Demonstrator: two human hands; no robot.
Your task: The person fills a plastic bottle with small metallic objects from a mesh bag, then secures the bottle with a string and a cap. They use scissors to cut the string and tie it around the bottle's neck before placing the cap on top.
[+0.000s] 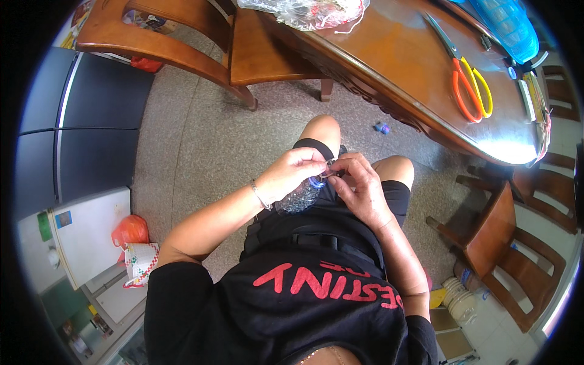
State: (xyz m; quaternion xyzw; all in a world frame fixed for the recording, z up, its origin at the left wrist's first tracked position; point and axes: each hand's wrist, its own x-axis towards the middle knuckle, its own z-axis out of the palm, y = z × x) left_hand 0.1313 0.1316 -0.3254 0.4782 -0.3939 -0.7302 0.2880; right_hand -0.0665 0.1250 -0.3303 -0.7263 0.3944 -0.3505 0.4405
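Note:
My left hand (292,175) and my right hand (358,187) meet above my lap, fingertips almost touching. Between them is a small pale loop (325,175), perhaps cord or wire, pinched by both; its exact make is too small to tell. A dark bit shows by the right fingertips. Just under the left hand, a clear plastic bottle (299,198) with a blue ring at its neck rests tilted against my dark shorts. The left fingers and wrist partly hide it. A bracelet (260,195) circles my left wrist.
A wooden table (388,59) ahead carries scissors (466,84) with orange and yellow handles, a plastic bag (310,11) and a blue mesh basket (506,27). Wooden chairs (273,54) stand ahead and right. A blue wrapper (382,128) lies on the floor. Bags (132,230) sit left.

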